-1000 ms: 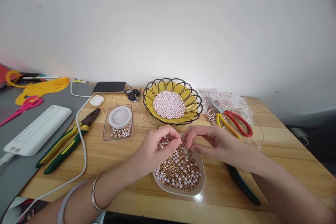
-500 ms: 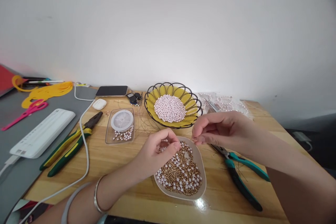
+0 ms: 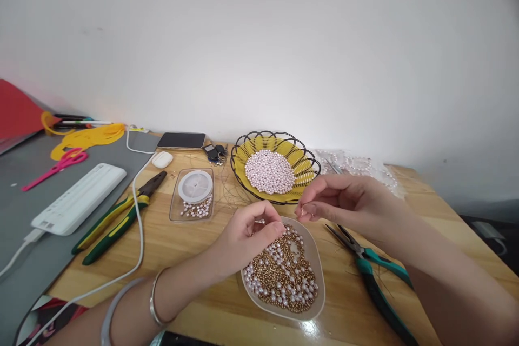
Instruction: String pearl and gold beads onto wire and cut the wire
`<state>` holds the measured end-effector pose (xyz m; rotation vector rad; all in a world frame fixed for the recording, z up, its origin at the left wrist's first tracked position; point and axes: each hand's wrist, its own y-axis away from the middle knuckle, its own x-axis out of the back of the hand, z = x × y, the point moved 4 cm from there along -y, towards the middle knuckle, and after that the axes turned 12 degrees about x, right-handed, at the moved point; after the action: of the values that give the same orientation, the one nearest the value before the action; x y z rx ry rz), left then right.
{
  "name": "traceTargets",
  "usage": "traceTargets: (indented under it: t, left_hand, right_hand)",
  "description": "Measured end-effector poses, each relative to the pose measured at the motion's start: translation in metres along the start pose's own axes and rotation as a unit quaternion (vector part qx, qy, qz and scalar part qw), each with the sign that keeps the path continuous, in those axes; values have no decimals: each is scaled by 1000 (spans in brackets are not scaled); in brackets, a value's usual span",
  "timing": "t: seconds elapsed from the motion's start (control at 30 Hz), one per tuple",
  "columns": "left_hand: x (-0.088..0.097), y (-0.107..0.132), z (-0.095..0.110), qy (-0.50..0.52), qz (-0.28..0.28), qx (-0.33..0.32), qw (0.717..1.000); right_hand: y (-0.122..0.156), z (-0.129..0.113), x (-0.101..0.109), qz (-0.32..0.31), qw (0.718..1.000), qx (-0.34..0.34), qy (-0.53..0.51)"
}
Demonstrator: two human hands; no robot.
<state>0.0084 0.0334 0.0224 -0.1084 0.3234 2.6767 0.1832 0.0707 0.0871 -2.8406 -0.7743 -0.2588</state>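
My left hand (image 3: 254,235) is over the upper left edge of a pale tray (image 3: 321,286) of loose gold and pearl-white beads (image 3: 286,275). Its thumb and forefinger are pressed together; whatever lies between them is too small to make out. To the right, my right hand (image 3: 351,203) pinches a small shiny copper-coloured piece (image 3: 302,210) at its fingertips, just above the tray's upper right rim. The two hands are a short gap apart. Beneath my right wrist lie long-nose pliers (image 3: 367,267) with teal and black handles.
Behind the tray stands a yellow basket (image 3: 300,161) with pearl beads. Left of it are a clear box (image 3: 174,208) with a spool (image 3: 195,186), green-yellow pliers (image 3: 117,221), a phone (image 3: 181,140), a power bank (image 3: 79,200) with a white cable, and pink scissors (image 3: 57,168). Bagged beads (image 3: 371,170) lie behind my right hand.
The camera has turned slightly left, so the table's things sit further right in view. Both hands stay pinched in nearly the same places, and the copper-coloured piece shows more clearly.
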Motion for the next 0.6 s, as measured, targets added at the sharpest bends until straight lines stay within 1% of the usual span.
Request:
traceTargets:
  t: [0.23, 0.4, 0.6]
  left_hand:
    - [1, -1, -3, -2, -5, 0, 1000]
    - [2, -1, -2, 4, -6, -6, 1000]
    - [1, -1, 0, 6, -9, -10, 1000]
  right_hand:
    - [0, 1, -2, 30, 999, -23, -10]
    - [0, 3, -1, 32, 999, -19, -12]
    - [1, 3, -1, 19, 1000, -20, 5]
